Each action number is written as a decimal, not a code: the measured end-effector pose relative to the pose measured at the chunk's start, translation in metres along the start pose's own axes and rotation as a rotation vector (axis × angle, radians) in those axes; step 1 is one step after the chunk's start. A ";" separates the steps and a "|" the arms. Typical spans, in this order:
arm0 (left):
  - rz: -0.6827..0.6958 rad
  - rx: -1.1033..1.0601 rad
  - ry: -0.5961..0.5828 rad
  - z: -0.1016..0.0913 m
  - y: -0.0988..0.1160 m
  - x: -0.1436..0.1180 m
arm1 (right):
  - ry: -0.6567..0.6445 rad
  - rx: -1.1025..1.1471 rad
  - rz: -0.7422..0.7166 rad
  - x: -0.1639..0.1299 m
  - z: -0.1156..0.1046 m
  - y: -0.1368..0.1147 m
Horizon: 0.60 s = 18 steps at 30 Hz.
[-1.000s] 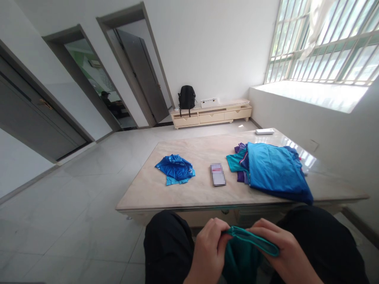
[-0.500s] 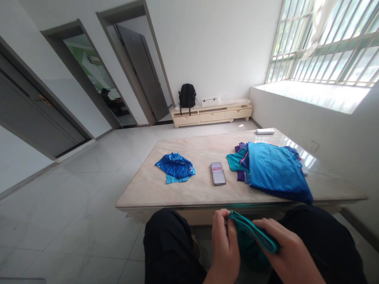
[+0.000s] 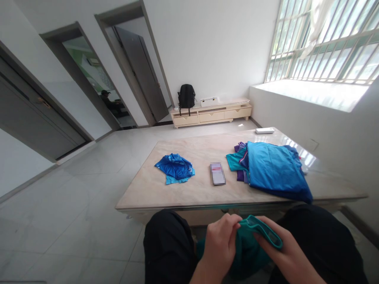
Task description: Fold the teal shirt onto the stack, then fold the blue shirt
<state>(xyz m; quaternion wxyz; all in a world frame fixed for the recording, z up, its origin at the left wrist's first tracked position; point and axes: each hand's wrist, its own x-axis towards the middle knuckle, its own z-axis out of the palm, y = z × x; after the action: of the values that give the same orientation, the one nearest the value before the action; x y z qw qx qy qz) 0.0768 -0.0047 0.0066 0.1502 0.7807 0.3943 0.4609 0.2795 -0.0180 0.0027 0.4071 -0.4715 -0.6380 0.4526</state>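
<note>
A teal garment (image 3: pixel 251 252) hangs between my knees, its folded hem or band held up at the top. My left hand (image 3: pixel 220 240) pinches the left end of that edge between thumb and fingers. Along the right end, my right hand (image 3: pixel 284 244) grips the same band, thumb on the near side and fingers behind. The band bends into an open loop between the two hands. Most of the cloth hangs below, partly hidden by my hands and wrists. On the table, a crumpled blue garment (image 3: pixel 176 167) lies left, and a blue garment (image 3: pixel 274 165) tops a pile at right.
The marble-topped table (image 3: pixel 136 193) stands right before my knees. On it are a pixelated stack (image 3: pixel 218 173) and a white oblong case (image 3: pixel 265 130). A low cabinet (image 3: pixel 211 116) bears a black backpack (image 3: pixel 186 96). A seated person (image 3: pixel 109 102) shows through a doorway.
My left hand has turned over and shifted its pinch on the teal band. The band has opened into a wider loop, and more teal cloth shows to the left.
</note>
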 end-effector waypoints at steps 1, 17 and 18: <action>-0.023 -0.035 -0.030 -0.003 0.003 0.001 | 0.029 0.011 -0.004 0.000 0.000 0.006; -0.154 -0.145 -0.260 -0.014 0.013 -0.006 | -0.011 -0.212 -0.199 0.003 0.013 0.008; -0.144 -0.131 -0.259 -0.015 0.011 -0.007 | -0.020 -0.216 -0.220 0.004 0.012 0.004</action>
<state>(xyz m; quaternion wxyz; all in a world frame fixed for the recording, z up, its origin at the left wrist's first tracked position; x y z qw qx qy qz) 0.0680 -0.0189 0.0169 0.2830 0.7918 0.3958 0.3693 0.2681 -0.0160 -0.0037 0.3946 -0.4355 -0.7348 0.3386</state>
